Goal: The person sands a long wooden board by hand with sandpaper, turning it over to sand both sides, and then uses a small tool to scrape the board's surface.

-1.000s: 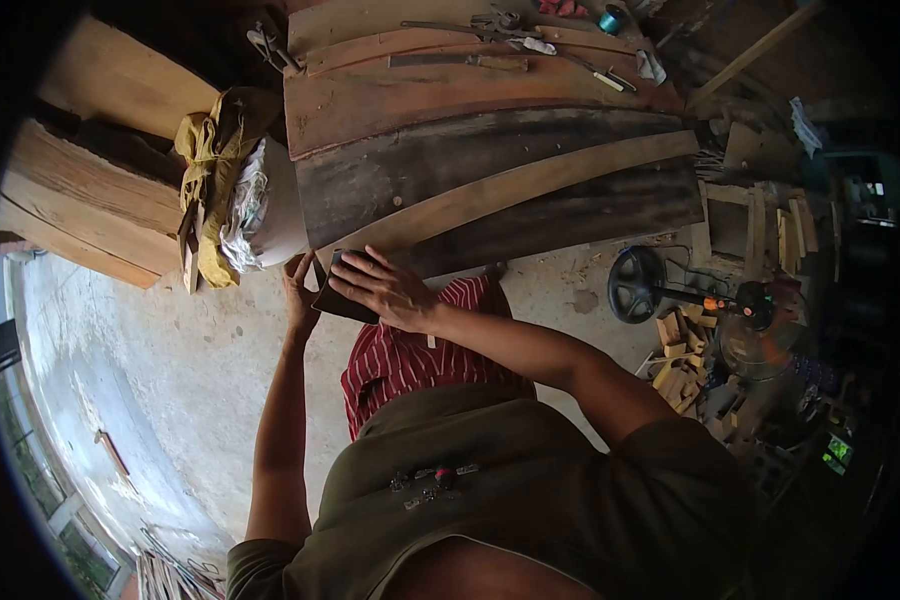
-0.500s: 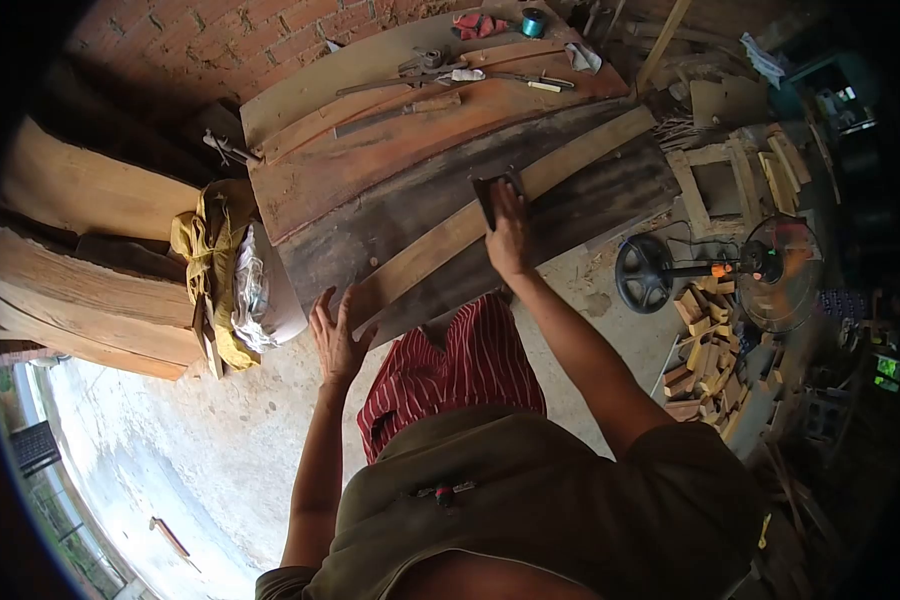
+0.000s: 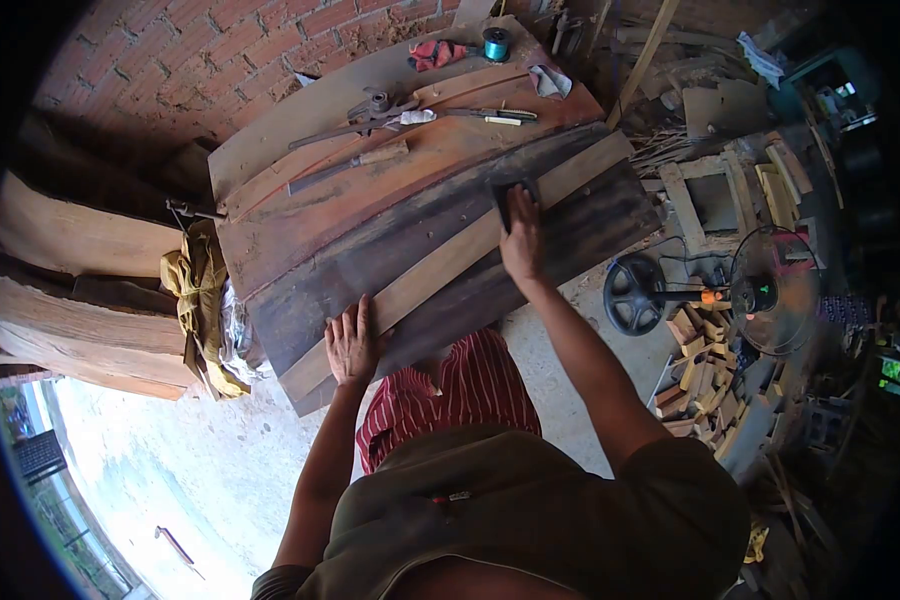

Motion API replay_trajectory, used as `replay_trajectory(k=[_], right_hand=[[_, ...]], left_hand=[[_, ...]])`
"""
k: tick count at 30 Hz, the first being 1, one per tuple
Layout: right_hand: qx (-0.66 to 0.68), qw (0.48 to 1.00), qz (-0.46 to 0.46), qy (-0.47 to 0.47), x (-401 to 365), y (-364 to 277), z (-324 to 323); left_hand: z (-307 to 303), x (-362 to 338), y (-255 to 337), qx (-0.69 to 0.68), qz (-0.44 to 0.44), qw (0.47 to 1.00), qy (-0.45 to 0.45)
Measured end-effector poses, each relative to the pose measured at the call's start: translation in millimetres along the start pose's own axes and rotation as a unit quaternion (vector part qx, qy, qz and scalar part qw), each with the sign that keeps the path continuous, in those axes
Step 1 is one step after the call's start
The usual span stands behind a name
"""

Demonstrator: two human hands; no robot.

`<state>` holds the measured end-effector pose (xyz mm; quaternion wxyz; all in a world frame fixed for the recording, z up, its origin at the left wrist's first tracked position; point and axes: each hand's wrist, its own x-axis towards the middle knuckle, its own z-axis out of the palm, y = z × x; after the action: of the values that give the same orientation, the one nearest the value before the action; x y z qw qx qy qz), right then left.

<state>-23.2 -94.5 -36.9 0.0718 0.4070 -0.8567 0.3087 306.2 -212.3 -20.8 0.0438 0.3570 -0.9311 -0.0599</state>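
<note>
A long, narrow wooden board (image 3: pixel 440 258) lies diagonally across the dark tabletop (image 3: pixel 410 225). My left hand (image 3: pixel 352 345) rests over its near left part, fingers across the far edge and thumb on the near side, gripping it against the table. Farther up the board, my right hand (image 3: pixel 522 240) presses a dark flat piece that looks like sandpaper (image 3: pixel 501 205). Its fingers lie over the sandpaper and cover much of it.
On the table's far part are a chisel-like tool (image 3: pixel 345 168), a teal spool (image 3: pixel 496 43) and a red glove (image 3: pixel 436 54). A fan (image 3: pixel 765 290) and wood offcuts (image 3: pixel 705 375) stand on the right. Large planks (image 3: pixel 80 320) and a yellow sack (image 3: pixel 202 310) are on the left.
My left hand has settled from a lifted, spread pose onto the board. My right hand has slid a little up along the board with the sandpaper. The view has shifted slightly.
</note>
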Motion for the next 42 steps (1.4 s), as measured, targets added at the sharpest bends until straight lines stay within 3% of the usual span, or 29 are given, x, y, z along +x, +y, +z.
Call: replay_trajectory(k=[2, 4, 8, 10, 14, 17, 19, 21, 22, 24, 25, 26, 28, 29, 30, 31, 32, 34, 36, 38, 40, 42], right_hand=[[0.028, 0.987, -0.121, -0.097, -22.7, -21.4, -4.9], [0.061, 0.968, -0.162, -0.183, -13.9, -11.7, -27.7], [0.029, 0.996, -0.085, -0.021, 55.5, 112.3, -36.6], [-0.032, 0.999, 0.012, 0.017, 91.7, 175.1, -42.0], [-0.064, 0.995, 0.052, 0.061, 95.0, 167.6, -44.1], [0.006, 0.997, -0.060, -0.056, 59.3, 119.0, -52.5], [0.025, 0.990, -0.094, -0.102, 63.3, 128.8, -55.1], [-0.006, 0.999, -0.053, -0.004, 99.3, 184.2, -56.2], [-0.030, 0.999, 0.035, 0.020, 119.4, 210.5, -60.0], [-0.077, 0.993, 0.073, 0.050, 156.6, 256.5, -69.3], [-0.062, 0.993, 0.091, 0.029, 168.2, 268.6, -74.6], [-0.074, 0.968, 0.228, -0.071, 181.3, 248.4, -93.5], [-0.084, 0.954, 0.268, -0.109, 192.7, 218.6, -111.0], [-0.085, 0.954, 0.264, -0.111, 185.8, 207.6, -110.6], [-0.064, 0.989, 0.124, -0.050, 175.3, 197.2, -109.3], [-0.040, 0.999, -0.023, 0.012, 169.9, 191.9, -102.1], [-0.108, 0.993, -0.053, -0.019, 164.0, 209.0, -78.9], [-0.118, 0.992, -0.053, 0.015, 155.5, 205.3, -68.1], [-0.131, 0.990, -0.052, 0.012, 157.8, 203.4, -65.1], [-0.142, 0.988, -0.053, 0.012, 162.7, 196.2, -67.6], [-0.094, 0.994, 0.004, -0.059, 169.3, 183.8, -74.0], [-0.091, 0.992, -0.003, -0.082, 170.3, 171.3, -77.2]], left_hand=[[-0.6, 0.4, 0.9, 0.033, -0.025, 0.999, -0.036], [2.2, 0.0, 0.5, 0.040, -0.025, 0.998, -0.040], [1.4, 1.1, 2.7, 0.066, -0.027, 0.997, -0.030], [-0.9, 1.6, 4.0, 0.057, -0.025, 0.998, -0.028], [-6.4, 4.0, 10.1, 0.057, -0.045, 0.997, -0.031], [-12.1, 6.1, 17.4, 0.045, -0.069, 0.996, -0.043], [-15.3, 7.5, 18.5, 0.043, -0.072, 0.995, -0.049], [-15.8, 6.6, 17.0, 0.036, -0.070, 0.996, -0.050], [-15.6, 7.3, 16.5, 0.027, -0.062, 0.997, -0.044], [-21.2, 11.7, 16.6, 0.030, -0.079, 0.995, -0.055], [-21.1, 12.9, 13.5, 0.020, -0.072, 0.995, -0.059], [-21.2, 11.7, 10.4, 0.008, -0.064, 0.996, -0.066], [-32.3, 22.9, -2.2, -0.027, -0.047, 0.996, -0.066], [-38.1, 31.1, -12.8, -0.120, -0.047, 0.983, -0.129], [-43.2, 38.0, -19.7, -0.213, -0.049, 0.957, -0.189], [-49.0, 43.6, -22.8, -0.217, -0.038, 0.953, -0.208], [-48.7, 47.5, -26.4, -0.221, -0.044, 0.953, -0.202], [-49.1, 51.6, -31.4, -0.148, 0.056, 0.975, -0.157], [-55.9, 55.7, -24.6, -0.145, 0.051, 0.977, -0.147], [-75.0, 61.2, -14.4, -0.105, 0.001, 0.972, -0.210], [-66.0, 62.5, -31.2, -0.148, 0.010, 0.973, -0.180], [-63.5, 60.7, -41.6, -0.187, 0.024, 0.971, -0.148]])
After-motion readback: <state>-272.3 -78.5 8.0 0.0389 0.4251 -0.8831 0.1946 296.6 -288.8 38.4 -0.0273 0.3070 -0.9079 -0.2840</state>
